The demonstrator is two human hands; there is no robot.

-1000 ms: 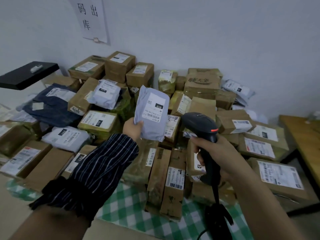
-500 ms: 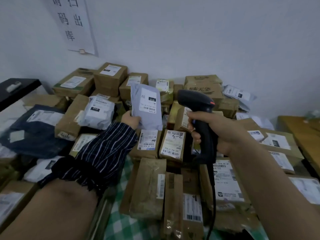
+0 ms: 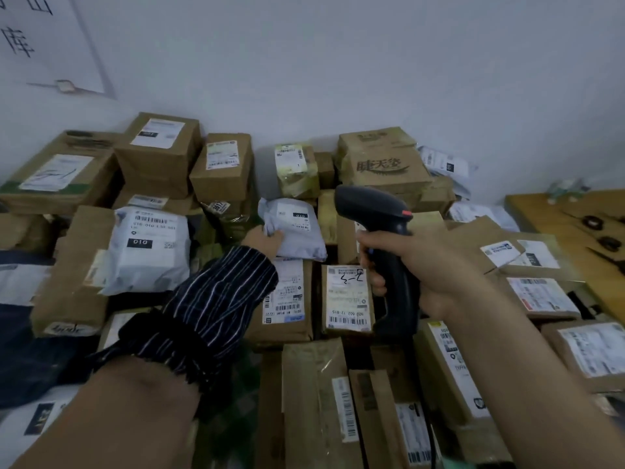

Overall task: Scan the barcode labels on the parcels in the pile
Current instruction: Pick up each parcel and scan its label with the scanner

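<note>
A pile of brown boxes and grey poly-bag parcels fills the view. My left hand [image 3: 267, 239] grips the near edge of a small grey poly-bag parcel [image 3: 297, 231], which lies low on the pile with its white barcode label facing up. My right hand [image 3: 422, 265] holds a black handheld barcode scanner [image 3: 382, 231] by its grip, head pointing left and away, just right of the grey parcel. Below the scanner lies a brown box with a handwritten white label [image 3: 346, 299].
A larger grey bag [image 3: 148, 245] lies to the left on a long brown box [image 3: 72, 272]. Stacked cartons [image 3: 382, 164] stand against the white wall. A wooden table [image 3: 575, 231] is at the right. A paper sign [image 3: 44, 38] hangs at upper left.
My left hand has lowered the grey parcel from held upright in the air down onto the pile, further back. The scanner has stayed to its right as I moved closer.
</note>
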